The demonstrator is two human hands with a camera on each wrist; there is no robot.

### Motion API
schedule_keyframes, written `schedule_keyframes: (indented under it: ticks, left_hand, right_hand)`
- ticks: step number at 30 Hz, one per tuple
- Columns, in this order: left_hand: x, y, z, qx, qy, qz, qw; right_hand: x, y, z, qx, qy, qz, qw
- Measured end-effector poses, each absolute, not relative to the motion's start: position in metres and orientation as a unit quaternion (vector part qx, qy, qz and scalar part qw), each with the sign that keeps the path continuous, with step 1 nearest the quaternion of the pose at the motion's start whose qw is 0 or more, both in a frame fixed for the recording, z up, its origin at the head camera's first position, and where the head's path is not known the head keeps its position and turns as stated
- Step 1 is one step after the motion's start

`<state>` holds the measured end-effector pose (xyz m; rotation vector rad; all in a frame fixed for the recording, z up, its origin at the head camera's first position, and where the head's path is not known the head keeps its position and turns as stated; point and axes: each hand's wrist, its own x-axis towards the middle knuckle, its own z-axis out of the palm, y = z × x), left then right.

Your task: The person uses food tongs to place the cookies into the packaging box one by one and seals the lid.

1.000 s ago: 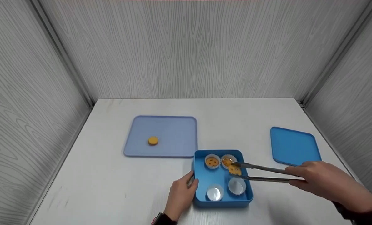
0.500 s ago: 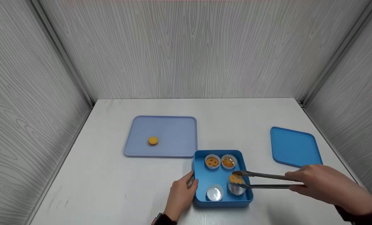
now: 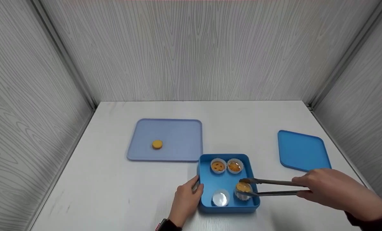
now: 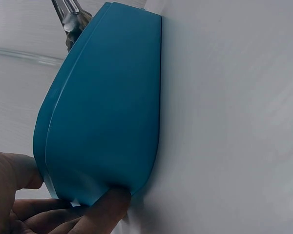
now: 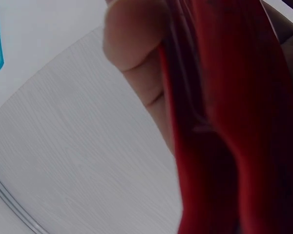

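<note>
My left hand point(image 3: 186, 199) holds the left wall of a blue box point(image 3: 215, 184), thumb at the rim and fingers against the outside, also seen in the left wrist view. My right hand point(image 3: 334, 191) grips metal tongs point(image 3: 276, 182), whose red handles point(image 5: 254, 122) fill the right wrist view. The tong tips are around a round golden cookie point(image 3: 243, 186), which sits at the near-right foil cup point(image 3: 243, 196), partly covering it. The near-left foil cup point(image 3: 220, 198) has nothing in it. Two back cups hold a dark-spotted cookie point(image 3: 218, 166) and an orange-topped piece point(image 3: 234, 166).
A pale blue tray point(image 3: 181, 138) with one yellow round cookie point(image 3: 157, 144) lies behind and left of the box. A flat blue lid point(image 3: 303, 150) lies to the right, behind my right hand. Grey walls point(image 3: 191, 51) enclose the white table point(image 3: 114, 192).
The tongs have moved toward me with the cookie, from between the right-hand cups down to the near-right cup. My left hand and the box have stayed still.
</note>
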<state>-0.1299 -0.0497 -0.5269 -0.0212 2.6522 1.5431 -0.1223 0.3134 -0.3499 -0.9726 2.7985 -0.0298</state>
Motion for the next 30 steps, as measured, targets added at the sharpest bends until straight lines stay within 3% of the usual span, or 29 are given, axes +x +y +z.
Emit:
schedule_keyframes:
  ticks: [30]
  left_hand:
    - [-0.131, -0.05, -0.526, -0.012, 0.861, 0.506, 0.051]
  right_hand:
    - [-0.12, 0.304, -0.342, -0.301, 0.951, 0.028, 0.069]
